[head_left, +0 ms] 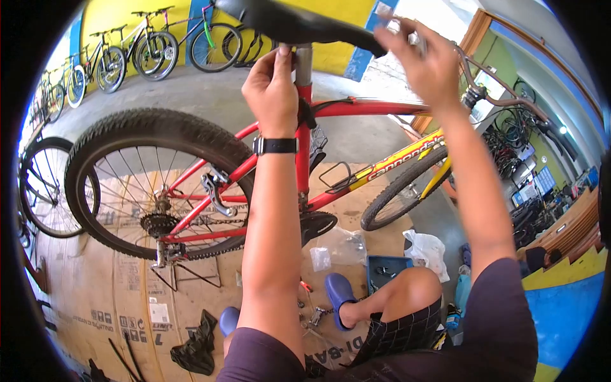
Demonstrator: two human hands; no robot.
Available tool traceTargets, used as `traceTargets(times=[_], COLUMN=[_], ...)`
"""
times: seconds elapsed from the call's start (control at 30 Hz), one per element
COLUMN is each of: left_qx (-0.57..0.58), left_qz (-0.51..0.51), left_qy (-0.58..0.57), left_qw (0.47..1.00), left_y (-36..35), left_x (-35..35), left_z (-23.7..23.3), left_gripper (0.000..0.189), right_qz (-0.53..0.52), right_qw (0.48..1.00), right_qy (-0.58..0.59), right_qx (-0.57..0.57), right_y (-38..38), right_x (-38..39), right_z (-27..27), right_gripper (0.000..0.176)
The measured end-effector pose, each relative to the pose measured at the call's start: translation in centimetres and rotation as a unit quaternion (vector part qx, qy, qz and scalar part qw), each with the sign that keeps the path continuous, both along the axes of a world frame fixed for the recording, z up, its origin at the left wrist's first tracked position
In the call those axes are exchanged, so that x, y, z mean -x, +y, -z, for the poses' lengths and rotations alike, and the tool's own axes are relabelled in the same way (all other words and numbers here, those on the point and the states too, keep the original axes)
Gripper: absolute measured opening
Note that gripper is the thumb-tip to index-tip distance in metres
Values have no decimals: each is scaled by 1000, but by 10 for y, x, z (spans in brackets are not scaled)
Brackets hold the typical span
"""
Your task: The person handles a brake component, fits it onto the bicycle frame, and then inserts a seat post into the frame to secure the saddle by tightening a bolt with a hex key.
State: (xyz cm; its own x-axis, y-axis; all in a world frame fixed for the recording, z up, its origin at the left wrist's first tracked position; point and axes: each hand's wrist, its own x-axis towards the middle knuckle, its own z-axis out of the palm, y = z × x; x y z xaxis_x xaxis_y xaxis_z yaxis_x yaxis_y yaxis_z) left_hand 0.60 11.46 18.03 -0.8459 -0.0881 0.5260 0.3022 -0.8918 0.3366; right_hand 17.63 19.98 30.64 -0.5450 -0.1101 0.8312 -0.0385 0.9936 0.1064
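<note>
A black bicycle saddle (289,24) sits at the top of a grey seatpost (304,67) on a red and yellow bicycle (356,108). My left hand (273,92), with a black-strapped watch on the wrist, is raised beside the seatpost just below the saddle. Its thumb and fingers are pinched together, and whatever lies between them is hidden. Close to the saddle's nose is my right hand (426,63), its fingers bent and smeared by motion. Whether it holds anything cannot be made out.
Flattened cardboard (121,286) lies beneath the bicycle. A blue tray (389,264), a clear plastic bag (344,245), a white bag (428,251) and small tools rest near my feet. Several bicycles (156,51) line the yellow wall; a wooden-framed doorway (474,38) stands at right.
</note>
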Motion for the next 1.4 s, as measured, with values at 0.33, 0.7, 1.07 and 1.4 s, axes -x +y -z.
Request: traceTargets(times=[0.33, 0.7, 1.07, 1.4], left_qx=[47, 33, -79, 411], left_qz=[64, 17, -225, -263], left_qy=[30, 16, 2, 484], left_qw=[996, 999, 971, 726], left_y=[-7, -3, -46, -151], left_x=[2, 5, -25, -48], left_z=[2, 3, -20, -154], left_gripper=[28, 22, 12, 36], right_qz=[-6, -37, -143, -384], right_qw=[887, 856, 871, 853], right_qy=[-321, -433, -337, 113], right_qx=[332, 281, 326, 335], right_y=[-52, -59, -54, -110], right_x=[-97, -88, -72, 68], right_z=[237, 270, 289, 152], right_gripper=[32, 42, 23, 19])
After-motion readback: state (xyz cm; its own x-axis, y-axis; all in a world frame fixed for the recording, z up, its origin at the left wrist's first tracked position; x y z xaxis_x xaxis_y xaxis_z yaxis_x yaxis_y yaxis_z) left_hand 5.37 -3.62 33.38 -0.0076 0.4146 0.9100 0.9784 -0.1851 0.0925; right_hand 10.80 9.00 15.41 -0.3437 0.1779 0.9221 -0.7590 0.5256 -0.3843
